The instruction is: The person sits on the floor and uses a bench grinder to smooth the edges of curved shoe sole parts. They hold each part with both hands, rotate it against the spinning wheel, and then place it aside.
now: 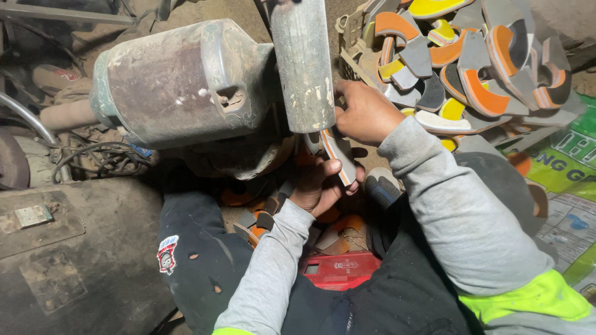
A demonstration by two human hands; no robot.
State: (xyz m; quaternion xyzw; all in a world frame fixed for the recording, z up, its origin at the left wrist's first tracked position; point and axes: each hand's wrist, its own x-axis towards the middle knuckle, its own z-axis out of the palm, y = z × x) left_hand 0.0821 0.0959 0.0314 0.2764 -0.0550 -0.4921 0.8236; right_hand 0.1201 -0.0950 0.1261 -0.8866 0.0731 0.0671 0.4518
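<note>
A grey and orange sole piece is gripped by the left hand and right hand just below a scuffed metal cylinder, its upper end hidden. Curved foam offcuts are heaped far right; the dusty motor housing lies left.

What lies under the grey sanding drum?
Under the sanding drum, a grey-and-orange sole piece is held up by the left hand and right hand. The contact point is hidden by the drum and fingers.

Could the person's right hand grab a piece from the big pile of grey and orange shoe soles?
Probably yes. The right hand sits beside the pile of grey and orange shoe soles, nothing between them, though it is busy holding a grey sole piece.
</note>
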